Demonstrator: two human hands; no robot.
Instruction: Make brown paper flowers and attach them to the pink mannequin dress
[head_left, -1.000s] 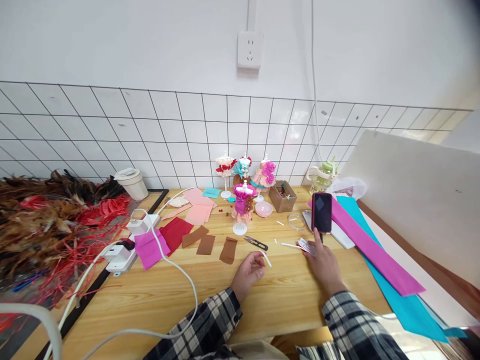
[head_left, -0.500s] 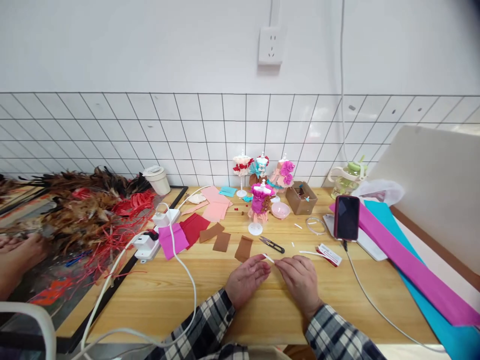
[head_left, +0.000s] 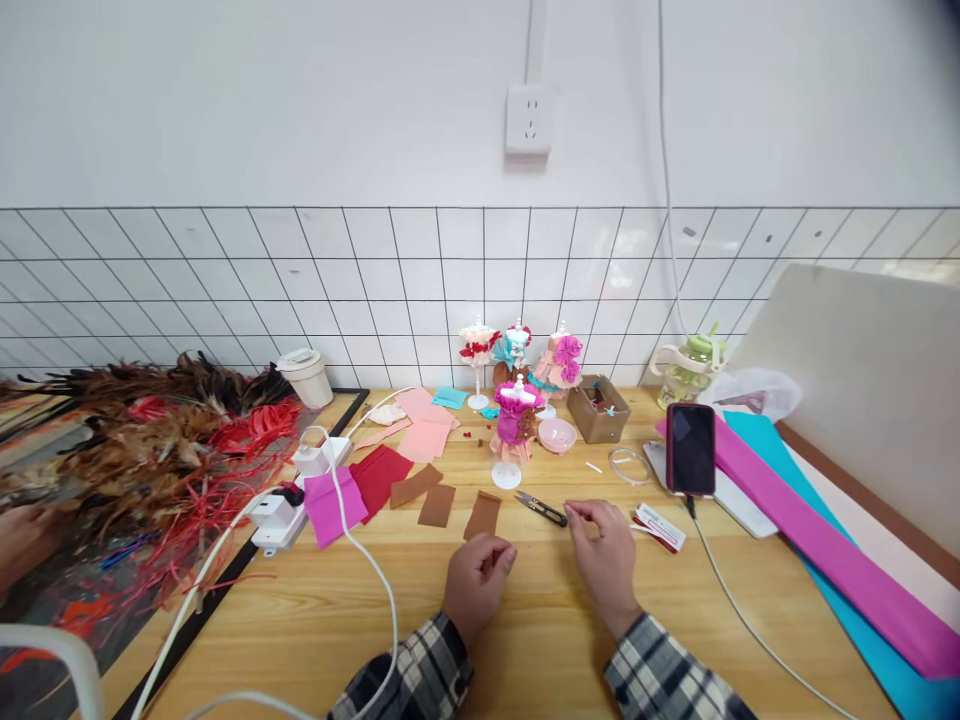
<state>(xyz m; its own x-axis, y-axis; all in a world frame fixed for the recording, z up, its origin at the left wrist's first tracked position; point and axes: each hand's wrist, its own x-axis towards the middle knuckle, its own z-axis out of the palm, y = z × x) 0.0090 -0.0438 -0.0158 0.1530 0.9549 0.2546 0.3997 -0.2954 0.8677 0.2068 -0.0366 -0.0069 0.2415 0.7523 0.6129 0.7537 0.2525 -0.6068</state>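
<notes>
Low on the wooden table (head_left: pixel 540 640), my left hand (head_left: pixel 478 590) is closed, with thumb and fingertips together; anything between them is hidden. My right hand (head_left: pixel 604 565) has its thumb and index finger pinched beside the handle end of black thread snips (head_left: pixel 541 508); what they hold, if anything, is too small to tell. The snips lie flat, blades toward the upper left. Behind them stands a small white dress form (head_left: pixel 515 420) in magenta and peach crepe paper. A brown paper piece (head_left: pixel 482 515) lies just above my left hand. A red-and-white packet (head_left: pixel 660 527) is right of my right hand.
Three more dressed forms (head_left: pixel 478 350) stand behind, near a pink bowl (head_left: pixel 557 435) and brown box (head_left: pixel 600 408). A phone (head_left: pixel 691 450) and paper rolls are right. Left are a power strip (head_left: pixel 281 520), cables, feathers (head_left: pixel 142 440) and another person's hand (head_left: pixel 30 540).
My hands have moved apart, and the white strip once between them is not visible now. The fingers of my left hand have curled closed. The camera view has shifted slightly.
</notes>
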